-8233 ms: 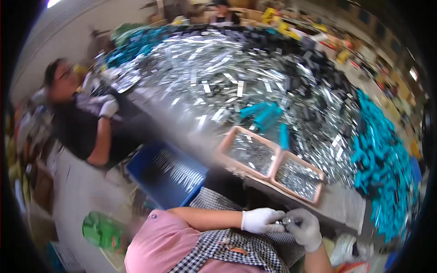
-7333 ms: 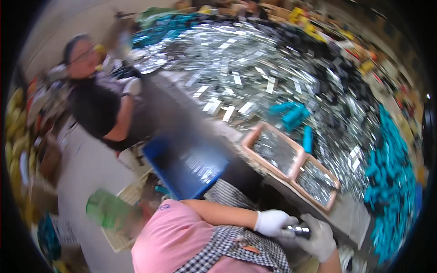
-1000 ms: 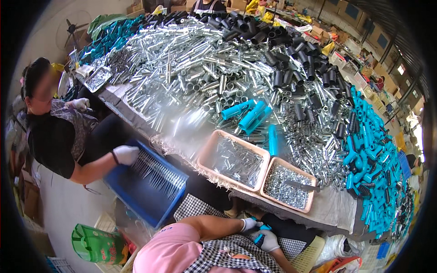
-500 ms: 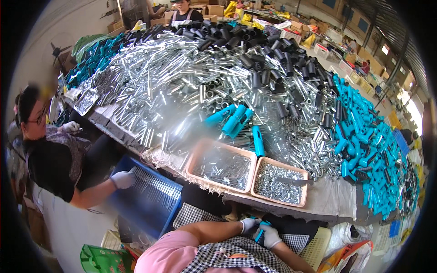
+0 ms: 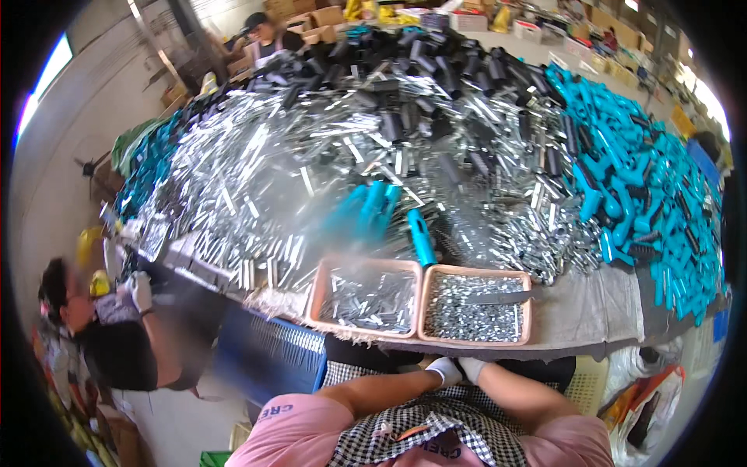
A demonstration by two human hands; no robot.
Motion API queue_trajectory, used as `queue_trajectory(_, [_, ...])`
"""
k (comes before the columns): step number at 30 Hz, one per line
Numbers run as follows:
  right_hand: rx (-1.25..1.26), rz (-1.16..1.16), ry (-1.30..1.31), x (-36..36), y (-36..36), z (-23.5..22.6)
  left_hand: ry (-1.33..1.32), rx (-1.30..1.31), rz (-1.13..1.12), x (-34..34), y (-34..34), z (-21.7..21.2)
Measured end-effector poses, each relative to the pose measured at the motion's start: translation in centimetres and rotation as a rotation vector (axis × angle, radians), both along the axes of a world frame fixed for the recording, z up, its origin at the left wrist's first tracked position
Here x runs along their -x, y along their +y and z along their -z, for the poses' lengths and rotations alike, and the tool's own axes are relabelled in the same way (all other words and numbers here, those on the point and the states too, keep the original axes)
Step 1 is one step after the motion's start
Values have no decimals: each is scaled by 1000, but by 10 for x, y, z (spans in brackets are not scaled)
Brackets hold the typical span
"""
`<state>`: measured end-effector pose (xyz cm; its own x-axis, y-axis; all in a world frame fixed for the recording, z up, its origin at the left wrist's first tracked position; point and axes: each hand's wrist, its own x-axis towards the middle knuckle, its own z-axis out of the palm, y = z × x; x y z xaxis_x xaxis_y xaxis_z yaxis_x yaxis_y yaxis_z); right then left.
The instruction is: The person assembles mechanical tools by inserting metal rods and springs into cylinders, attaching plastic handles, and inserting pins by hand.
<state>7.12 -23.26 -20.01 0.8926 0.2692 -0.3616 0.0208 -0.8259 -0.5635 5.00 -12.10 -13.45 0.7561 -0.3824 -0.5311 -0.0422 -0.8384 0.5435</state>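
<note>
My left hand and my right hand, both in white gloves, are close together in front of my lap at the table's near edge. Only the wrists and backs show; the edge hides the fingers and whatever they may hold. Just beyond, two pink trays stand side by side. Thin metal pins fill the left tray; small metal pieces fill the right tray, with a flat dark strip lying across it. Behind them lie a single teal slotted housing and several blurred teal housings.
Metal rods and tubes are heaped over the table, with black sleeves behind and teal handles at right. A blue crate stands left of me. A co-worker's gloved hand is farther left; another person is behind the heap.
My hands, which held a teal part in view, have moved forward under the table edge, hiding fingers and part. The co-worker's hand has left the blue crate. The whole view has shifted.
</note>
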Motion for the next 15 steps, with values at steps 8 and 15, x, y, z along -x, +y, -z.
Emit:
queue_trajectory(8, [-102,-58,69,2,43,-24,215,42,289,0,33,80])
queue_trajectory(15, [-113,-21,138,5,43,-16,224,78,275,8,18,109])
